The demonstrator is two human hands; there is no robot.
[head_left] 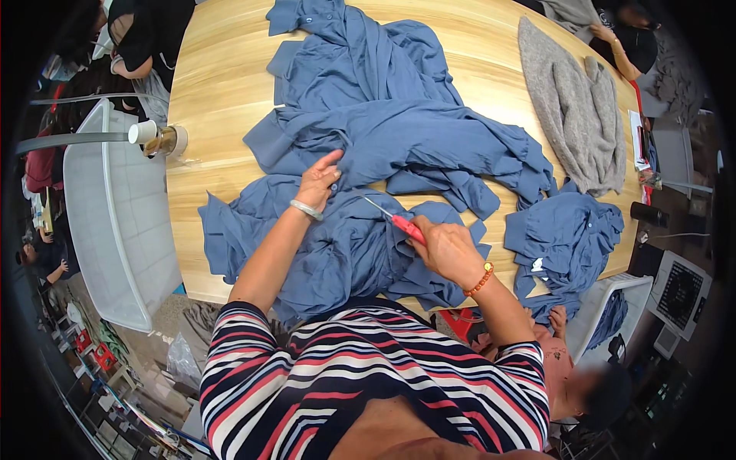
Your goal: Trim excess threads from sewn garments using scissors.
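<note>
In front of me on the table lies a crumpled blue shirt [330, 261] with buttons. My left hand [316, 185], with a pale bangle at its wrist, pinches the shirt's fabric near a button, the index finger pointing out. My right hand [448, 249] is wrapped around a red-handled tool [409, 228] with a thin metal shaft. The shaft points toward my left hand and its tip lies at the cloth; whether it touches cannot be told. Just beyond my hands, more blue shirts [429, 142] lie spread over one another.
A grey knitted garment [571, 107] lies at the far right of the wooden table [222, 92]. Another blue shirt [567, 230] is bunched at the right edge, beside a co-worker's hand [558, 318]. A white bin [115, 222] stands left, near a small jar [162, 140].
</note>
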